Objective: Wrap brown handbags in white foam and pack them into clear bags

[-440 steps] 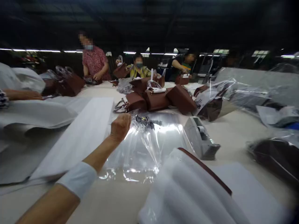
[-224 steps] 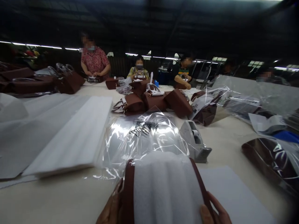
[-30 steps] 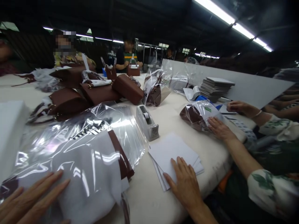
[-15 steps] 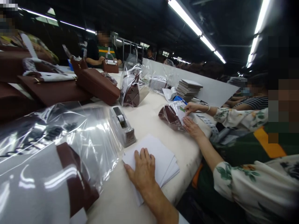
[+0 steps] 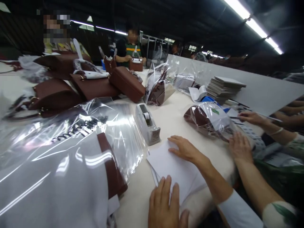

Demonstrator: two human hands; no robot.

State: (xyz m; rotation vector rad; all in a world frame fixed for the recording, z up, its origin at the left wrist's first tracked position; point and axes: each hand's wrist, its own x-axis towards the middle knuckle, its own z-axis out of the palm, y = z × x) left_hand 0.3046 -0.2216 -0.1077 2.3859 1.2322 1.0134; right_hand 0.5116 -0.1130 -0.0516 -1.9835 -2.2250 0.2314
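A small fanned stack of white paper sheets (image 5: 177,172) lies on the cream-covered table. My right hand (image 5: 186,148) rests over its far right part, fingers stretched out, palm down. At the near edge of the sheets is my left hand (image 5: 163,204), fingers extended and thumb out to the side; whether it touches the paper I cannot tell. Just beyond the stack stands a grey tape dispenser (image 5: 148,125). To the left lies a large clear plastic bag (image 5: 71,177) around a brown handbag (image 5: 111,167) with white wrapping.
Several brown handbags (image 5: 95,85) are heaped at the far left. On the right, a co-worker's hand (image 5: 239,147) is beside a plastic-wrapped bag (image 5: 206,118). A pile of grey boards (image 5: 224,88) stands before a white partition (image 5: 261,85). Another person (image 5: 133,47) works at the far end.
My left hand has come into view at the near side of the sheets. My right hand has shifted to their far right part. The view has swung left; the co-worker's one hand has left the wrapped bag.
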